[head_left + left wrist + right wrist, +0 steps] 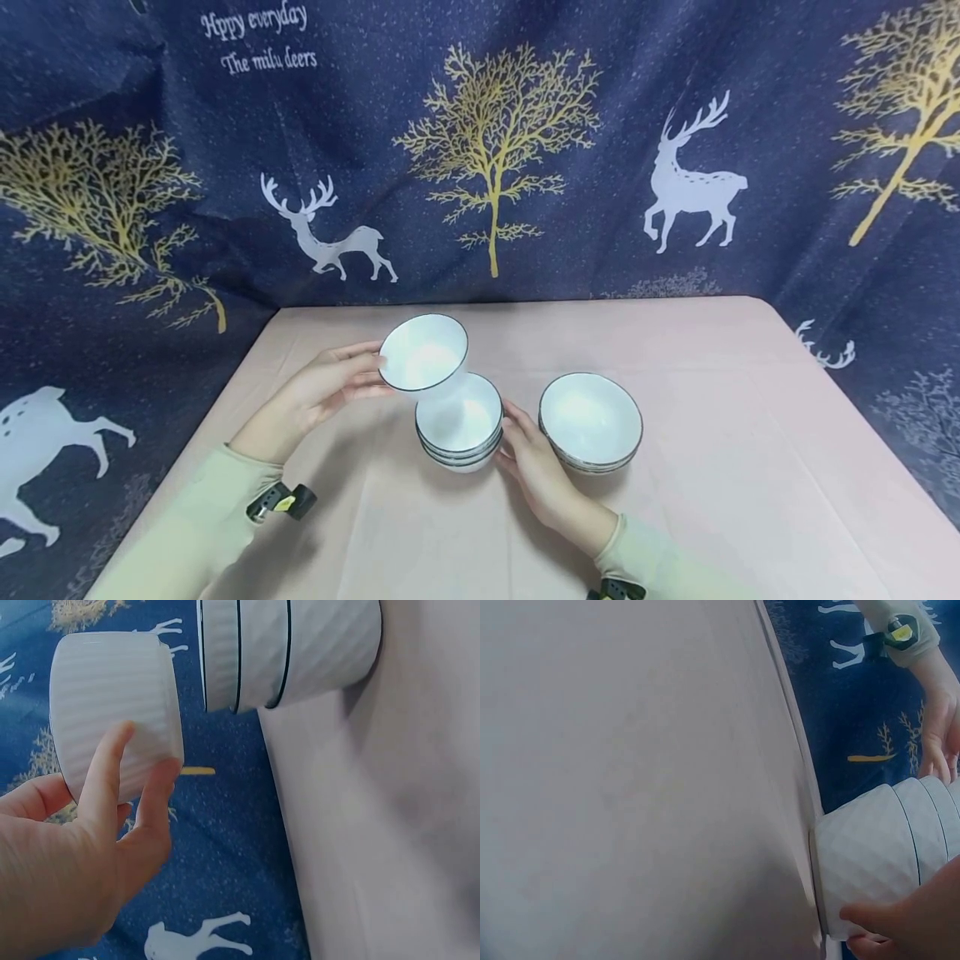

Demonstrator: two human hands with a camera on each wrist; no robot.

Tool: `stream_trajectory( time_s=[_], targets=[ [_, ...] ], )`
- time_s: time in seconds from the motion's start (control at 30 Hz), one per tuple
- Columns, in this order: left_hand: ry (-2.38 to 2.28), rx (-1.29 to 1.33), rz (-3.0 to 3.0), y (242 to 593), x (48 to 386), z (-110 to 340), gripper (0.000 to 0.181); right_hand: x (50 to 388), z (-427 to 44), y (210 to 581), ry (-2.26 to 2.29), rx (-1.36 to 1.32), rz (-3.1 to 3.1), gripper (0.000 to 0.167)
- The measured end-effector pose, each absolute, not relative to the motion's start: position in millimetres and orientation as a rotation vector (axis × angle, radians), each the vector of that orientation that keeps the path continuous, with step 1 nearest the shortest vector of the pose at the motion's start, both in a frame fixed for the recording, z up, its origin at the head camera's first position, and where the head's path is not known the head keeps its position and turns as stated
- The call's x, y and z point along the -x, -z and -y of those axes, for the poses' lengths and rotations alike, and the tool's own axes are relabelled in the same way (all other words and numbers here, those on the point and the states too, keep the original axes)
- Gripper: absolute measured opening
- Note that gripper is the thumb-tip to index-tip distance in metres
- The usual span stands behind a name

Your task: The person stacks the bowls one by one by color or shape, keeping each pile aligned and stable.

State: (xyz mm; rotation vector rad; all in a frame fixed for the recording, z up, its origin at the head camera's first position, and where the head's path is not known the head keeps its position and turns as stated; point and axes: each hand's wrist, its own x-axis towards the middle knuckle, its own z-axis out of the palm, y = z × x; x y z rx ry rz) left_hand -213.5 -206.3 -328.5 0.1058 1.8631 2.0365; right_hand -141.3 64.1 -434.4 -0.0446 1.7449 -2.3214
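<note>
My left hand grips a white bowl with a thin dark rim at its left side. That bowl is raised and tilted just above and behind a stack of matching bowls. In the left wrist view, fingers lie along the ribbed outside of the raised bowl. My right hand holds the stack's right side, between it and a second bowl stack. In the right wrist view, fingertips press the diamond-patterned wall of the lowest bowl.
The second stack of white bowls stands to the right of my right hand. Everything rests on a pale pink tablecloth. Behind the table's far edge hangs a dark blue cloth printed with deer and trees.
</note>
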Motion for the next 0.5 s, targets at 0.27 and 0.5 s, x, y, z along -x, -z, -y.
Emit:
stream_trajectory(
  time_s=[0.27, 0.5],
  targets=[
    [-2.001, -0.137, -1.848, 328.6, 205.5, 195.9, 0.061, 142.5, -64.8, 436.1, 2.33, 0.045, -1.741, 0.051],
    [-1.974, -0.128, -1.84, 333.7, 203.3, 188.6, 0.059, 142.3, -64.8, 435.8, 2.324, 0.049, -1.74, 0.051]
  ],
)
